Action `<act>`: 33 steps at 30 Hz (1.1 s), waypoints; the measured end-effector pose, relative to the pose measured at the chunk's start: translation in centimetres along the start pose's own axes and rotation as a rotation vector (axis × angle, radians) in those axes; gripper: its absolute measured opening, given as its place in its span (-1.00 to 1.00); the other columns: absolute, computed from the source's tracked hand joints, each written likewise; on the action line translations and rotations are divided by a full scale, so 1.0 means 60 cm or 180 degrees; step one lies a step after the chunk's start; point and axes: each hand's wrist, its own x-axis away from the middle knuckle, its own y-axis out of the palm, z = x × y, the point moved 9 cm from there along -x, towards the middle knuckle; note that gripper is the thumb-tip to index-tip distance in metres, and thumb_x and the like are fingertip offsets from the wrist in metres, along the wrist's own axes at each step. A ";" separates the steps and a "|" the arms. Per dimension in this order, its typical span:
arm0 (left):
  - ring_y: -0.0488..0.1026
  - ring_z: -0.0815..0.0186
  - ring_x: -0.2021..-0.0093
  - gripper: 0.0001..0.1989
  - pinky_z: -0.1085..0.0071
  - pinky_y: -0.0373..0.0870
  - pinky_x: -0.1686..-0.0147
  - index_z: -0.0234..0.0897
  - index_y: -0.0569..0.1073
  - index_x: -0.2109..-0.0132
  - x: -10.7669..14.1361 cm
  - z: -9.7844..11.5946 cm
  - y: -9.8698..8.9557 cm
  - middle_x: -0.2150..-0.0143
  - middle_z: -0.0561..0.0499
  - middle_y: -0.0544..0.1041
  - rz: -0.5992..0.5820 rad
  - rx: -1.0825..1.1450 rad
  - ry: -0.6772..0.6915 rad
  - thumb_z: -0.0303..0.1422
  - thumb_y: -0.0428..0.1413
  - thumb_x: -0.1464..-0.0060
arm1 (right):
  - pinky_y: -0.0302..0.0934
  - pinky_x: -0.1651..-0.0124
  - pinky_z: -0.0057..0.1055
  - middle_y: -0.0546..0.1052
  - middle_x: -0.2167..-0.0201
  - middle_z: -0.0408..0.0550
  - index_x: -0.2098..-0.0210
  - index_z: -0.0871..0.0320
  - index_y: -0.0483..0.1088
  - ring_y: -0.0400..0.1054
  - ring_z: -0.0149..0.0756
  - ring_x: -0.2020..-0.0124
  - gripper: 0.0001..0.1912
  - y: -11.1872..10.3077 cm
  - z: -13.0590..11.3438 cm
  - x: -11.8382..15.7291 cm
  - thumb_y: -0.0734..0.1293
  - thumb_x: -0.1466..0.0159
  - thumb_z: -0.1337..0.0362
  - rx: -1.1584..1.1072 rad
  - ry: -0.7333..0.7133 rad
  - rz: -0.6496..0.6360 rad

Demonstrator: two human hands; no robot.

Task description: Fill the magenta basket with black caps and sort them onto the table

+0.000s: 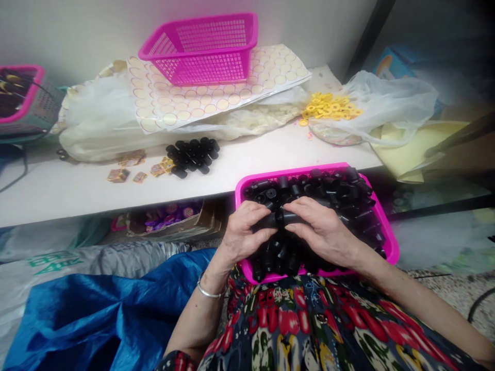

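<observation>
A pink basket (391, 242) full of black plastic cylinders (358, 226) rests in front of my body. Above its contents, my left hand (244, 232) pinches one black cylinder (267, 222) between thumb and fingers. Facing it, my right hand (325, 229) grips another black cylinder (293, 218). The inner ends of the two pieces meet or nearly meet; I cannot tell whether they are joined. On the white table beyond stands a cluster of black cylinders (193, 154), left of the basket.
An unfilled pink basket (209, 62) sits on sticker sheets (278, 67) at the back. Yellow rings (330, 107) lie beside a clear plastic bag (390, 103). Small printed pieces (118, 175) are on the table. Below are a cardboard box (193, 226) and a blue sheet (116, 304).
</observation>
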 end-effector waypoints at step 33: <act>0.44 0.29 0.25 -0.62 0.37 0.40 0.25 -0.33 0.53 0.19 0.091 -0.217 -0.222 0.24 -0.01 0.47 0.2528 -0.0594 -0.1864 -0.30 0.32 0.23 | 0.03 -0.33 0.03 0.16 -0.33 0.12 -0.21 0.08 0.21 0.01 -0.04 -0.36 -0.46 -0.048 0.043 0.019 0.30 -0.29 0.10 0.0313 0.0644 0.0412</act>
